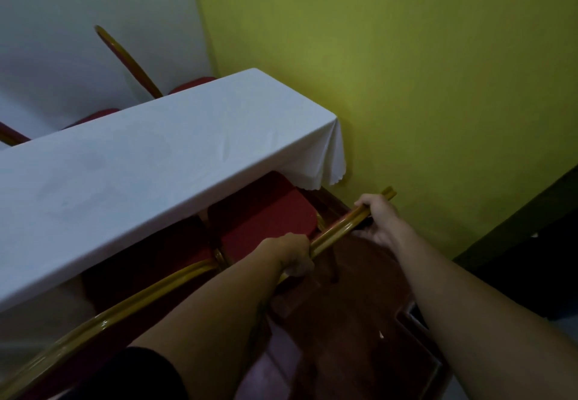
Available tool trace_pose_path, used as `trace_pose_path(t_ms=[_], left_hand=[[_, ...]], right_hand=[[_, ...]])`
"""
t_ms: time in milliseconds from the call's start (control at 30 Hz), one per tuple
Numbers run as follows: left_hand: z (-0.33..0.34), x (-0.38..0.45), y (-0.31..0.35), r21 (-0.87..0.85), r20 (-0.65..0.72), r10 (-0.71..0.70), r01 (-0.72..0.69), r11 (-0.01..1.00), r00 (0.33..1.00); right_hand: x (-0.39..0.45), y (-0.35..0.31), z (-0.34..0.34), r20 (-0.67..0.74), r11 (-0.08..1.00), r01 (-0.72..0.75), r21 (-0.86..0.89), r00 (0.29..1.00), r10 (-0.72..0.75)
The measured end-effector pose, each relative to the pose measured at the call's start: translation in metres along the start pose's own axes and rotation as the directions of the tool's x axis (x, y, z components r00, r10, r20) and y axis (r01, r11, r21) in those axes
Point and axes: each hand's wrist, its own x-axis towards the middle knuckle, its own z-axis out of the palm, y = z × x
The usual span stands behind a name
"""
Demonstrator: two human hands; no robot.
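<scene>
Both hands are clamped on the same chair. The left hand (295, 257) has its fingers curled over the gold top rail (331, 237) at the end nearer the middle of the table. The right hand (380, 219) is wrapped round the same rail further along, close to the end that sticks out toward the wall. The hands are apart, with a bare stretch of rail between them.

The chair (266, 221) is the red-seated one at the table's right end. Its seat is partly tucked under the near edge of the table, just below the near right corner where the cloth hangs down in folds. The rail runs at a slant, more or less along that near edge.

Just to its left is a second chair (93, 324) of the same kind, gold frame and red padding, also pushed in under the near edge. Its seat is in deep shadow, so there's not much detail.

The table wears a white tablecloth (156, 165) with a scalloped hem at the corner. Past the far edge you can see the backs and seats of more red chairs (125, 58). A yellow-green wall (406, 71) runs past the table's right end, and there's a reddish-brown floor (344, 321) underfoot.
</scene>
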Motion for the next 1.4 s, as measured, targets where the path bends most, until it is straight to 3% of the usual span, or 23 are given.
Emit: trace_pose_path(t_ms=[333,600,967,1100,1200,1300,1400], left_hand=[[-0.033,0.031,-0.031,-0.157,-0.059,-0.096,0.086,0.984,0.994],[-0.044,0.056,-0.042,-0.311,-0.081,-0.085,0.056,0.949,0.993],[-0.055,0.075,-0.053,-0.352,-0.088,-0.115,0.077,0.933,0.989],[-0.059,0.076,-0.056,-0.305,-0.122,-0.091,0.050,0.951,0.988],[-0.051,0.066,-0.058,-0.243,-0.183,-0.076,0.030,0.970,0.980],[-0.046,0.047,-0.062,-0.191,-0.222,-0.048,0.005,0.982,0.974],[-0.051,0.017,-0.072,-0.196,-0.245,-0.020,-0.030,0.980,0.969]], right_hand=[[0.045,-0.030,0.044,0.060,1.000,-0.001,-0.022,0.998,0.002],[0.071,-0.045,0.054,0.029,0.998,0.018,-0.060,0.999,-0.017],[0.094,-0.050,0.067,0.015,0.998,0.041,-0.044,0.999,-0.041],[0.088,-0.046,0.079,-0.081,0.991,0.122,-0.054,0.989,-0.126],[0.076,-0.040,0.082,-0.187,0.962,0.193,-0.196,0.955,-0.229],[0.057,-0.040,0.077,-0.248,0.892,0.175,-0.417,0.922,-0.297],[0.035,-0.045,0.075,-0.241,0.678,0.118,-0.725,0.880,-0.410]])
